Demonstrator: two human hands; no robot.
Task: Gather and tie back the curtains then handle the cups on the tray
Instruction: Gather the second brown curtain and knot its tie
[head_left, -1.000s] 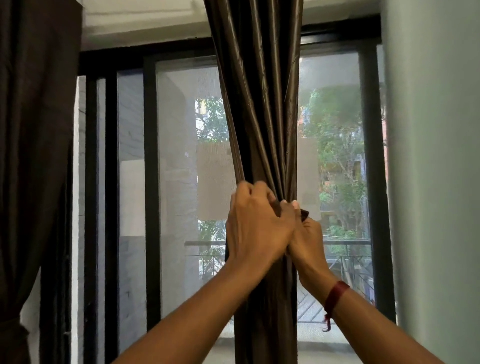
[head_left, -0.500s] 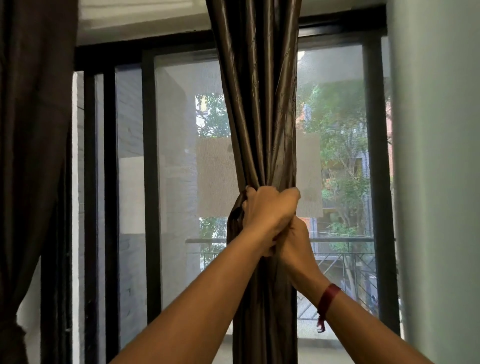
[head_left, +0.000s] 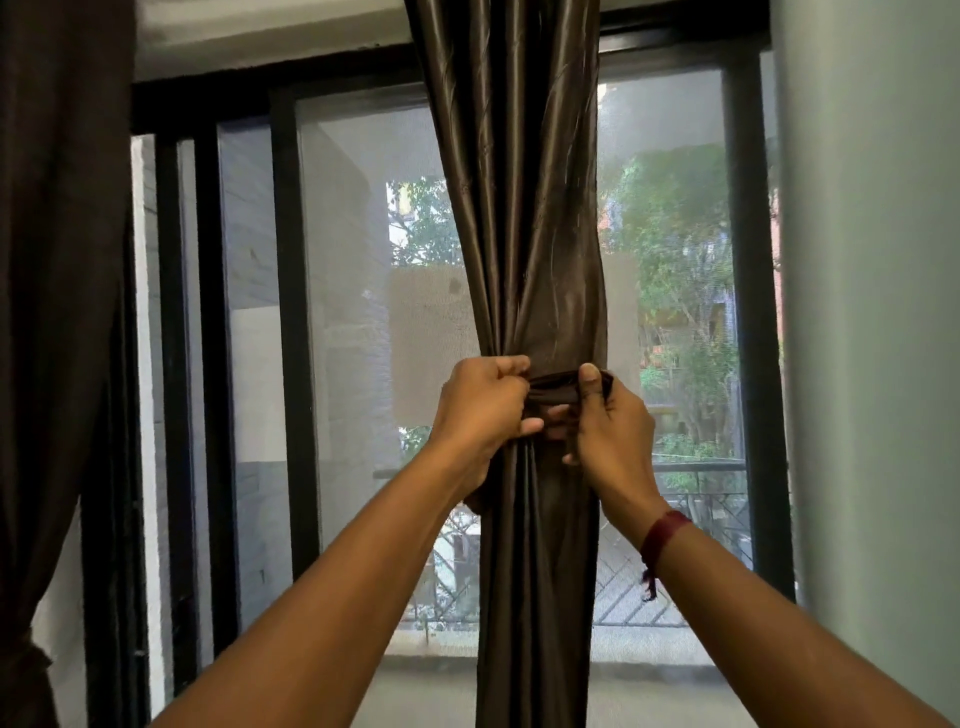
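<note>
The gathered curtain (head_left: 519, 208) hangs in front of the middle of the window (head_left: 353, 312), bunched into a narrow column. A dark tie band (head_left: 553, 385) crosses the front of the curtain at its narrowest point. The left hand (head_left: 480, 410) is closed in a fist, gripping the left end of the band against the curtain's left edge. The right hand (head_left: 613, 426) pinches the right end of the band, thumb on top and fingers curled beneath. The two hands sit close together at the same height. A red thread bracelet (head_left: 665, 535) circles the right wrist. A second curtain (head_left: 57, 260) hangs at the far left. A pale wall (head_left: 872, 312) stands at the right.
</note>
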